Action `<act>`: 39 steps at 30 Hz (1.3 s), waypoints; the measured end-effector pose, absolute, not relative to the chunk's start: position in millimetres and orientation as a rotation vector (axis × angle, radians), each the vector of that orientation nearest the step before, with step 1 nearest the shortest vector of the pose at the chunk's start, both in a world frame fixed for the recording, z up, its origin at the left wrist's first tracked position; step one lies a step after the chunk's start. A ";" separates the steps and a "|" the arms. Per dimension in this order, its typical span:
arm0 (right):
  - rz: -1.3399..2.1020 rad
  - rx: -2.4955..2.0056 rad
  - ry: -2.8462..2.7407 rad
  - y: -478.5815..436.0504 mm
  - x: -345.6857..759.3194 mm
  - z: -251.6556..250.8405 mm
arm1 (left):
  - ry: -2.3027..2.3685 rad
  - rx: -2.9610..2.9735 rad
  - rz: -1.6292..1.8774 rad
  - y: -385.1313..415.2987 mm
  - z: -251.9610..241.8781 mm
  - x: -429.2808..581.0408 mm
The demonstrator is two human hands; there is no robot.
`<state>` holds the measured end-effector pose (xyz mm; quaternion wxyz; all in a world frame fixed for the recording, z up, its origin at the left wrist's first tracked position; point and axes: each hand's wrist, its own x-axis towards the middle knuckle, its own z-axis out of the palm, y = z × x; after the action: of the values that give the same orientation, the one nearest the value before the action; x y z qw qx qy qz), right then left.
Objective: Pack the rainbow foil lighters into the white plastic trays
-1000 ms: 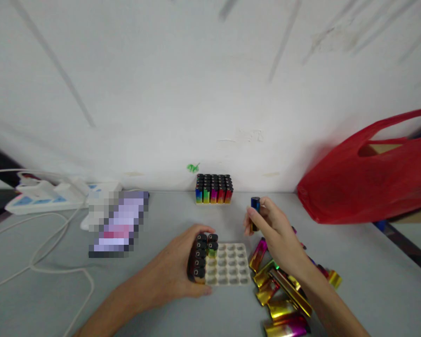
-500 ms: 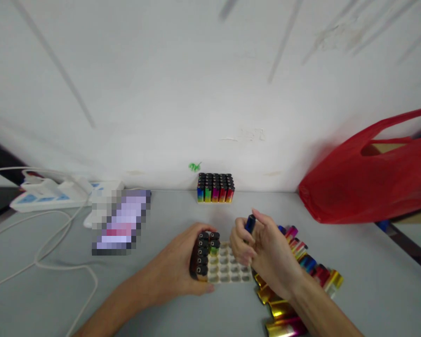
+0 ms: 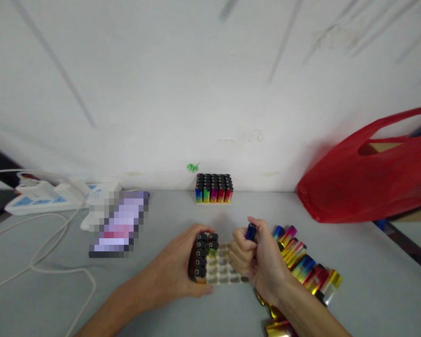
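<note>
My left hand (image 3: 177, 262) wraps round the left end of a pale tray (image 3: 224, 270) with rows of holes. Several black-topped lighters (image 3: 200, 263) stand upright in the tray's left columns, against my palm and fingers. Above the tray's right side, my right hand (image 3: 256, 257) is closed round a dark blue lighter (image 3: 251, 231), whose end shows between thumb and curled fingers. Loose metallic lighters (image 3: 303, 268) in gold, blue, red and pink lie to the right of and beneath my right forearm.
A full block of lighters (image 3: 214, 188) stands by the wall. On the left are a phone (image 3: 121, 222), a white power strip (image 3: 45, 199) and white cables (image 3: 65, 267). A red bag (image 3: 365, 178) rests at the right.
My right hand has turned and its fingers have curled tighter round the blue lighter, which has dropped slightly. My left hand still holds the tray's left end.
</note>
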<state>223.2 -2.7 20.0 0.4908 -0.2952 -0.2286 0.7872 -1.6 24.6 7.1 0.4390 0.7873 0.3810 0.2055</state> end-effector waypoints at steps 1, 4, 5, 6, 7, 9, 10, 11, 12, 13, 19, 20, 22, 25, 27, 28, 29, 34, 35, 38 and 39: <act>1.900 -0.734 -0.544 -3.4 222.4 20.0 | 0.945 1.954 0.513 24.6 7.0 -1.6; 1.876 -0.761 -0.534 -5.2 220.0 20.5 | 0.945 1.943 0.505 24.8 7.0 -1.3; 1.873 -0.762 -0.534 -5.7 219.3 20.6 | 0.944 1.943 0.505 24.8 7.2 -1.1; 1.870 -0.761 -0.532 -6.0 218.8 20.8 | 0.945 1.943 0.505 24.8 7.5 -0.8; 1.869 -0.759 -0.530 -6.3 218.4 20.8 | 0.949 1.946 0.508 24.8 8.0 -0.5; 1.885 -0.743 -0.524 -6.4 218.3 20.7 | 0.954 1.945 0.508 24.6 9.3 0.1; 1.901 -0.730 -0.522 -6.3 218.4 20.6 | 0.957 1.942 0.507 24.4 9.9 0.3; 1.918 -0.718 -0.521 -6.2 218.7 20.4 | 0.957 1.940 0.506 24.1 10.5 0.4; 1.934 -0.708 -0.521 -6.1 219.0 20.1 | 0.957 1.937 0.507 23.9 10.9 0.5; 1.945 -0.700 -0.521 -5.9 219.4 19.9 | 0.955 1.936 0.507 23.6 11.1 0.5; 1.971 -0.681 -0.523 -5.3 220.6 19.2 | 0.959 1.937 0.521 23.8 8.8 0.0; 1.973 -0.678 -0.525 -5.3 220.7 19.1 | 0.953 1.940 0.523 23.8 8.5 -0.1; 1.971 -0.664 -0.528 -5.3 220.8 19.1 | 0.949 1.943 0.519 23.7 8.3 -0.4; 1.977 -0.645 -0.522 -6.0 220.5 20.1 | 0.964 1.941 0.499 23.3 8.5 -0.7; 1.978 -0.649 -0.519 -6.6 220.0 21.6 | 0.965 1.943 0.494 23.3 8.6 -0.8; 1.974 -0.655 -0.521 -6.9 219.6 22.5 | 0.963 1.947 0.496 23.4 8.6 -0.8; 1.967 -0.663 -0.524 -7.2 219.2 23.4 | 0.963 1.950 0.501 23.6 8.5 -0.7; 1.946 -0.710 -0.530 -9.6 217.6 25.6 | 0.981 1.950 0.510 23.8 8.8 -0.5; 1.947 -0.714 -0.533 -10.1 217.2 25.5 | 0.979 1.949 0.507 23.7 9.2 -0.4; 1.923 -0.732 -0.533 -10.5 215.5 24.3 | 0.976 1.937 0.498 23.1 10.7 0.1; 1.910 -0.740 -0.535 -10.2 214.9 23.8 | 0.979 1.931 0.497 23.0 11.1 0.3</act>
<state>214.9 -10.2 23.8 0.4903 -0.3048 -0.2201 0.7863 0.3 23.0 11.1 0.4441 0.7788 0.3949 0.2006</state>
